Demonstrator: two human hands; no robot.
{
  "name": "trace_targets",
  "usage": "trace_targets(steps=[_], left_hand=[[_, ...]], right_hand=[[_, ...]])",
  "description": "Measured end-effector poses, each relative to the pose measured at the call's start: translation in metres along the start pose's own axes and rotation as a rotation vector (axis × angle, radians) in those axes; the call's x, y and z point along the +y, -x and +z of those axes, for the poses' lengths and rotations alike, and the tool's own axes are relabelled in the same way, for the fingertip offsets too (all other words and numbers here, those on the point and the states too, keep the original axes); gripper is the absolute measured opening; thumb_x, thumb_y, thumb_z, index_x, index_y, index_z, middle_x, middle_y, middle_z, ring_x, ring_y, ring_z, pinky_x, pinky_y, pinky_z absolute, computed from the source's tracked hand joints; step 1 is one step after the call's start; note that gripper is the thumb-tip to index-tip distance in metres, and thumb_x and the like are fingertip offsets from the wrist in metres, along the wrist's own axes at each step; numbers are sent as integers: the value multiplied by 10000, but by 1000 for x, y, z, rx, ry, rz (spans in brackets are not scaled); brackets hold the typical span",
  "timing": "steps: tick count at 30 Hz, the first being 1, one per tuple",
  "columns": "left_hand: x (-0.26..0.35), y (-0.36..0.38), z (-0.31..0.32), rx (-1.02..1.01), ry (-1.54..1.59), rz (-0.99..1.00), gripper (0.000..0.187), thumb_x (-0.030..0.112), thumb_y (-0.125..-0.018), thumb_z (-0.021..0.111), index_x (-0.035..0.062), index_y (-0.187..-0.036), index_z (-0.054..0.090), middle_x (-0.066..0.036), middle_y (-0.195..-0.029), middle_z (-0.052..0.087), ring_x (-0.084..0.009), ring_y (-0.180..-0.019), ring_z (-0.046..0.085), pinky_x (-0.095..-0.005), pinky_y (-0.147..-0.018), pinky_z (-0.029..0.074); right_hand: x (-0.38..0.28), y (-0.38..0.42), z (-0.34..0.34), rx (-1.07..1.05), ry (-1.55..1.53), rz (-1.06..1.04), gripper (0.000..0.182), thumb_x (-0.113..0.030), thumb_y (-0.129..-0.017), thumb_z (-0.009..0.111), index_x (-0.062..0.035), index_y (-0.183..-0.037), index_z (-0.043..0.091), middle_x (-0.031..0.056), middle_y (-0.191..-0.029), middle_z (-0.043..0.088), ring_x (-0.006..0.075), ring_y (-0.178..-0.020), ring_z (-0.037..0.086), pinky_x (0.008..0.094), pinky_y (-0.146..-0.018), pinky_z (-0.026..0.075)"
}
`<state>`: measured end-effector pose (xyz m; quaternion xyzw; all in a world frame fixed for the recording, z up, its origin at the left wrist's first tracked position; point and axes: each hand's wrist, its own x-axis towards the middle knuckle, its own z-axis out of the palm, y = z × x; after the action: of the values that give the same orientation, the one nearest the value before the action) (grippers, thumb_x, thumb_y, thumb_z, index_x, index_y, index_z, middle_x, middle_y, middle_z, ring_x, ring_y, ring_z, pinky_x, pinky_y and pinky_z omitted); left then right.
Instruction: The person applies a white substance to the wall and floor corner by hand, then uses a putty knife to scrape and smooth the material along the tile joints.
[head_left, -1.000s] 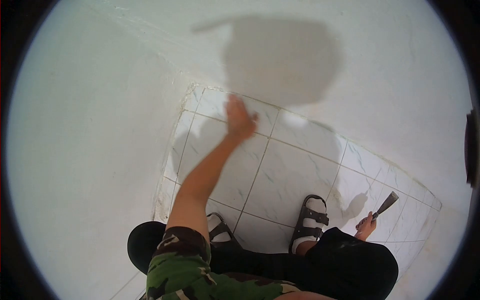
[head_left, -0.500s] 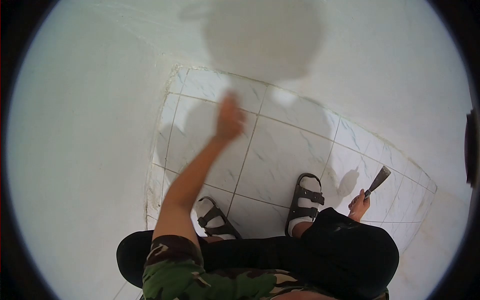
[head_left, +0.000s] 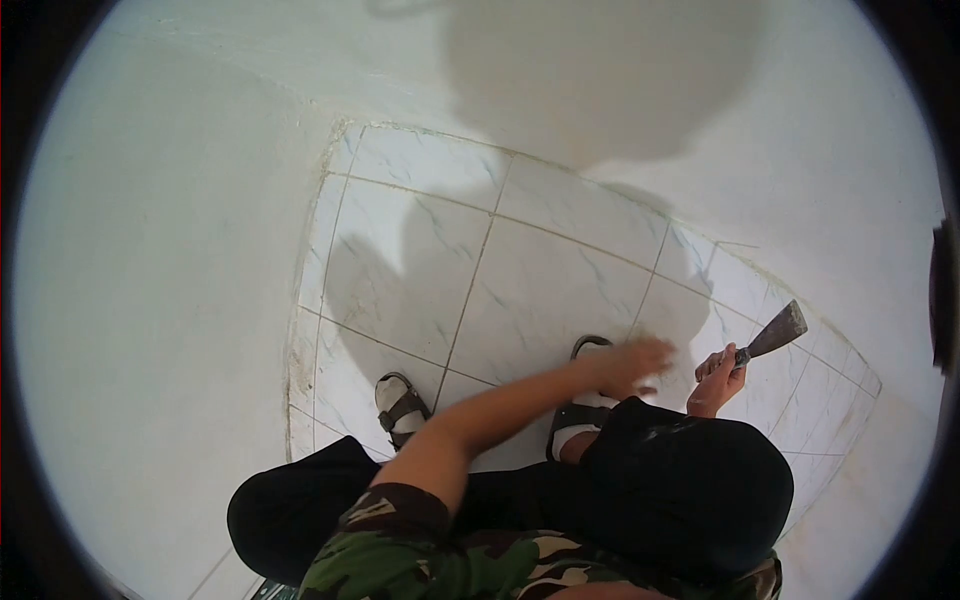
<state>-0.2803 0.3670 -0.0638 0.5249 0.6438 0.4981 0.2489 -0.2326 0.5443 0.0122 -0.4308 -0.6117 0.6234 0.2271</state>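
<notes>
On the right, my right hand (head_left: 718, 382) is closed around the handle of a putty knife (head_left: 778, 330). Its wide, worn metal blade points up and right, over the floor tiles by the wall. My left hand (head_left: 632, 368) is blurred by motion and reaches across my body, above my right sandal (head_left: 562, 425). Its fingers look stretched and apart, with nothing visible in them. A short gap separates it from my right hand.
White marbled tiles (head_left: 550, 265) cover the floor, with dark grout lines. Pale walls (head_left: 170, 300) meet the floor along rough, stained edges at the left, back and right. My left sandal (head_left: 403, 410) stands near the left wall. A dark object (head_left: 940, 300) shows at the far right edge.
My left hand has swung from over the middle-left tiles to the right, close to my right hand. The putty knife has risen slightly and shifted right, still in my right hand.
</notes>
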Motion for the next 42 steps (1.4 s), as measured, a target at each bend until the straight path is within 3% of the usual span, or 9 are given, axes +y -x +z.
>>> trace_targets(steps=[8,15,18,20,21,26,30,36,42], left_hand=[[-41,63,-93,339,-498,-167,481,158,-814,659,-49,-1240,579,-285,-1433,439,-447,-1409,341,-524,-1180,261],[-14,415,-152,890,-815,-1370,507,104,-778,614,26,-1279,592,-293,-1490,389,-435,-1453,265,-554,-1173,197],[82,588,-118,309,-513,-2271,551,324,-982,425,188,-1516,417,-233,-1624,194,-483,-1494,81,-601,-1182,114],[134,593,-101,616,-703,-2899,709,443,-1000,415,12,-1548,286,-229,-1633,149,-502,-1492,33,-607,-1174,121],[150,559,-111,638,-866,-2958,727,448,-965,502,-94,-1439,401,-258,-1538,343,-465,-1434,276,-544,-1149,251],[91,468,-164,641,-825,-1787,201,165,-781,620,65,-922,722,-199,-1023,679,-373,-1019,626,-484,-888,493],[79,304,-246,495,-500,-1150,233,18,-800,556,-7,-1022,620,-244,-887,640,-437,-830,631,-492,-725,495],[188,259,-335,-348,-796,-963,647,-33,-811,620,5,-1424,419,-228,-1357,474,-399,-1361,391,-441,-1138,346],[233,334,-339,-118,-706,-983,465,25,-817,692,6,-1261,557,-213,-1301,537,-387,-1281,492,-476,-1093,410]], right_hand=[[27,-34,-38,86,61,86,341,-264,-991,619,-169,-760,388,-76,-547,348,30,-427,315,237,-379,210],[2,-39,-6,17,201,196,338,-294,-985,617,-163,-766,395,-64,-566,353,43,-429,318,248,-387,232],[8,-38,0,-3,157,242,328,-297,-986,618,-158,-780,403,-66,-566,353,41,-431,315,243,-390,232],[7,-31,5,-14,176,225,320,-292,-988,616,-158,-787,406,-66,-570,355,40,-433,316,241,-390,232],[5,-33,9,-27,197,216,312,-287,-991,614,-157,-795,408,-66,-574,357,38,-436,318,240,-390,232],[6,-27,5,-192,250,170,260,-259,-1008,586,-148,-825,438,-75,-613,362,23,-484,320,229,-420,231],[-8,-14,15,-521,278,163,169,-232,-1026,540,-99,-925,518,-72,-714,396,4,-593,332,202,-497,239],[-134,8,94,-1286,886,-270,234,-200,-1024,473,22,-954,506,120,-651,466,194,-593,419,353,-566,347],[-197,66,188,-1504,1269,-463,262,-198,-998,559,18,-1112,464,210,-704,563,274,-645,550,407,-618,434]])
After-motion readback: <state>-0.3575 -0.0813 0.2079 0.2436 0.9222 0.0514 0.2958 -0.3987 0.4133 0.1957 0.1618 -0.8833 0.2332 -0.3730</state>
